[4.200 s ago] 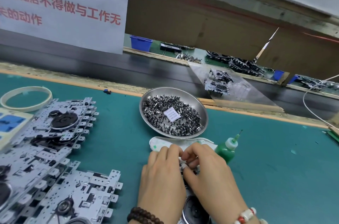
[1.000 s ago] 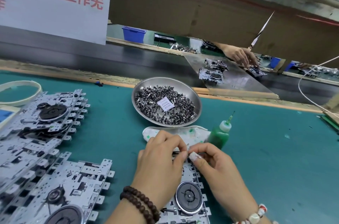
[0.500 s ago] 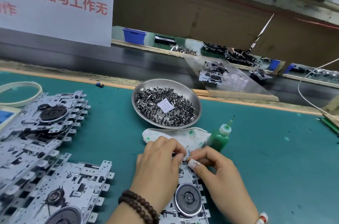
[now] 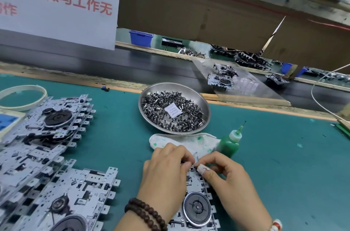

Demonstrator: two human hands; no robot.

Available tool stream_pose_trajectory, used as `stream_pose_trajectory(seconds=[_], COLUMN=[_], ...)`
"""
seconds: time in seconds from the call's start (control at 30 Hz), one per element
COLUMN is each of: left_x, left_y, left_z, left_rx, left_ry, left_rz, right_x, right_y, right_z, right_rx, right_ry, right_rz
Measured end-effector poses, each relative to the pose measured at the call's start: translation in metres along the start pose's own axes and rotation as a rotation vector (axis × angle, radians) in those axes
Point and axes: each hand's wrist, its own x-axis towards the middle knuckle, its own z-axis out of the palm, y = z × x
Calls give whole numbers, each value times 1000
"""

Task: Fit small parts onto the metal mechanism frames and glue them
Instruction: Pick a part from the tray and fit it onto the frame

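Observation:
A metal mechanism frame [image 4: 197, 206] with a round dark flywheel lies on the green mat under my hands. My left hand [image 4: 166, 174] and my right hand [image 4: 227, 177] meet at its far edge, fingers curled, pinching a small metal part [image 4: 195, 162] against the frame. A steel dish [image 4: 205, 106] full of small dark parts stands just beyond. A green glue bottle [image 4: 230, 143] with a needle tip stands right of my hands, beside a stained white cloth [image 4: 197, 142].
Stacks of metal frames [image 4: 47, 132] lie at the left, with more [image 4: 62, 198] at the lower left. A white ring [image 4: 24, 96] sits at the far left. Behind the mat runs a dark conveyor [image 4: 132, 68] carrying assemblies [image 4: 220, 79]. A white cable [image 4: 322, 102] hangs at the right.
My hands have stayed at the frame's far edge, with the fingertips drawing closer together on the small part. The other person's hands seen beyond the conveyor a second ago are gone.

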Motion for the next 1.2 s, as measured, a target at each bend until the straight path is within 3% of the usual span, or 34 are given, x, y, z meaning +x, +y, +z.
stream_pose_trajectory(seconds=[0.93, 1.2], left_x=[1, 1], left_y=[-1, -1], left_z=[1, -1], left_rx=[17, 49], left_ry=[-9, -51], left_rz=[-2, 19], right_x=[5, 3], right_y=[-7, -8], right_z=[-5, -4], right_rx=[-178, -297], right_ry=[-27, 45], right_rz=[38, -24])
